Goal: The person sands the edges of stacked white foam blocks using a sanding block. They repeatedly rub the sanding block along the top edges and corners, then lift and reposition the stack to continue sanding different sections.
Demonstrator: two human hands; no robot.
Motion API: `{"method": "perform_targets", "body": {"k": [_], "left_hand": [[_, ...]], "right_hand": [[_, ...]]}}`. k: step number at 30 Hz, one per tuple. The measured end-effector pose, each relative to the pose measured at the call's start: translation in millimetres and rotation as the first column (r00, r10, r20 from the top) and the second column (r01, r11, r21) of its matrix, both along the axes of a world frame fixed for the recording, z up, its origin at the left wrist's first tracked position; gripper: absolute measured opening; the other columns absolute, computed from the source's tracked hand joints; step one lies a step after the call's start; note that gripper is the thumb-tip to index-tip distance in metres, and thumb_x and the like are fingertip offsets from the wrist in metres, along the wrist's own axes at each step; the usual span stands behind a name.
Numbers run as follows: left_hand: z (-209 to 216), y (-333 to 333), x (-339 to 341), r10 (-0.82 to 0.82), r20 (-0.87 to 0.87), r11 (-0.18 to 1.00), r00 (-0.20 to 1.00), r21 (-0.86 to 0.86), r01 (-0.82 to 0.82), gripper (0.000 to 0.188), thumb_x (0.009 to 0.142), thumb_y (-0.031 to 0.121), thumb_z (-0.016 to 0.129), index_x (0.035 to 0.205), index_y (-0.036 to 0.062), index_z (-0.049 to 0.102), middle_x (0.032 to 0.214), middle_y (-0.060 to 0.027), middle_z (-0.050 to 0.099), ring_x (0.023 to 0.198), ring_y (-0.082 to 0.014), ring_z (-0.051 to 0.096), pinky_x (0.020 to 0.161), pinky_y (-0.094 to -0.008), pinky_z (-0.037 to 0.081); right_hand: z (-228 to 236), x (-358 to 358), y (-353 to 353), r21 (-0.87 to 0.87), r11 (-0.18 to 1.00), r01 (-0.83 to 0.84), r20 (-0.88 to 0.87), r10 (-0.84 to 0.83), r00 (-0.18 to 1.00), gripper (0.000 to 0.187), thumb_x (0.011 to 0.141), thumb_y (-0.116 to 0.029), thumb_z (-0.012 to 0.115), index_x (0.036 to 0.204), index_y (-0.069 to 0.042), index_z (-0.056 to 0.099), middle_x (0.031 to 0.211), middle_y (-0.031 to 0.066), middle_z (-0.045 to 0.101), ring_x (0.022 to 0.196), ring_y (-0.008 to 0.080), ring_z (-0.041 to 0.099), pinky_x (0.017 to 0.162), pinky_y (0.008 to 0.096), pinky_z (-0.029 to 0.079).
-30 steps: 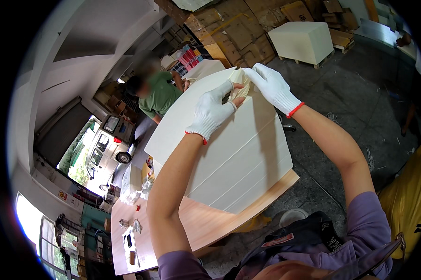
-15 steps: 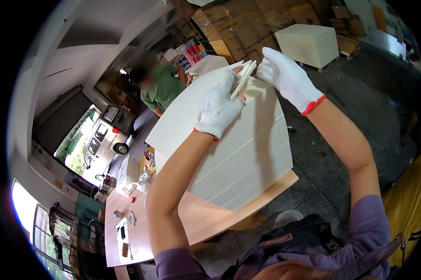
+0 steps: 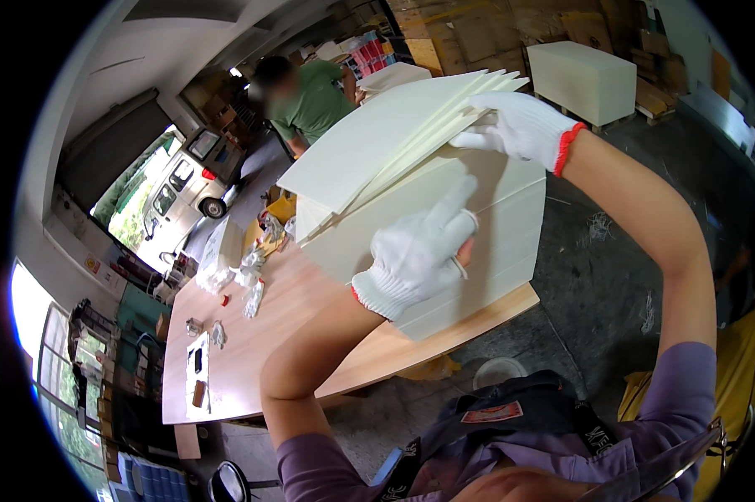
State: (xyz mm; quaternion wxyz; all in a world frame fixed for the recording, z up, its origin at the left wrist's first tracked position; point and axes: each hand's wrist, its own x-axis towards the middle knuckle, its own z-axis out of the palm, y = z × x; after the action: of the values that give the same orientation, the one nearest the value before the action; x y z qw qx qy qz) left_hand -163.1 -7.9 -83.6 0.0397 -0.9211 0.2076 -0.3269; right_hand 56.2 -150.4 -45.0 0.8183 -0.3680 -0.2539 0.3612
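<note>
A tall stack of white sheets point(image 3: 478, 226) stands on the wooden table, its layered side facing me. Several top sheets point(image 3: 394, 117) are fanned apart and lie skewed over the rest. At their right corner my right hand point(image 3: 520, 130), in a white knit glove with a red cuff, is closed round the edges of the raised sheets. My left hand point(image 3: 419, 251), gloved alike with a bare fingertip showing, is in front of the stack's near side. Its fingers are stretched out and slightly blurred, with nothing in them. Whether it touches the stack I cannot tell.
The wooden table point(image 3: 260, 335) carries spare gloves point(image 3: 252, 293) and a dark phone-like object point(image 3: 197, 360). A person in green point(image 3: 319, 100) works beyond the stack. Another white stack point(image 3: 582, 84) sits on a pallet at the back right. A van point(image 3: 185, 180) stands at the doorway.
My left hand has come off the sheets' edge and moved down in front of the stack. My right hand has closed on the sheet corners, and the top sheets are now fanned apart.
</note>
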Motion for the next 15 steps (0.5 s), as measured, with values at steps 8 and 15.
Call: {"method": "perform_targets", "body": {"k": [8, 15], "left_hand": [[-11, 9, 3, 0.259, -0.106, 0.951, 0.96, -0.145, -0.272, 0.026, 0.083, 0.015, 0.074, 0.108, 0.0172, 0.067, 0.157, -0.0084, 0.052, 0.087, -0.0296, 0.074, 0.066, -0.0414, 0.059], [-11, 27, 0, 0.243, -0.265, 0.919, 0.933, -0.245, -0.309, 0.035, 0.088, 0.024, 0.07, 0.123, 0.0171, 0.067, 0.154, -0.0075, 0.055, 0.107, -0.0305, 0.071, 0.083, -0.0401, 0.059]], "right_hand": [[-1, 32, -6, -0.306, 0.901, 0.307, 0.621, -0.056, 0.782, 0.038, 0.105, -0.012, 0.056, 0.136, 0.008, 0.049, 0.135, 0.0219, 0.064, 0.117, 0.033, 0.071, 0.098, 0.0343, 0.062], [5, -23, -25, -0.049, 0.983, 0.177, 0.144, -0.168, 0.975, 0.03, 0.107, -0.011, 0.057, 0.131, 0.008, 0.057, 0.119, 0.0159, 0.072, 0.105, 0.0254, 0.072, 0.085, 0.0328, 0.059]]}}
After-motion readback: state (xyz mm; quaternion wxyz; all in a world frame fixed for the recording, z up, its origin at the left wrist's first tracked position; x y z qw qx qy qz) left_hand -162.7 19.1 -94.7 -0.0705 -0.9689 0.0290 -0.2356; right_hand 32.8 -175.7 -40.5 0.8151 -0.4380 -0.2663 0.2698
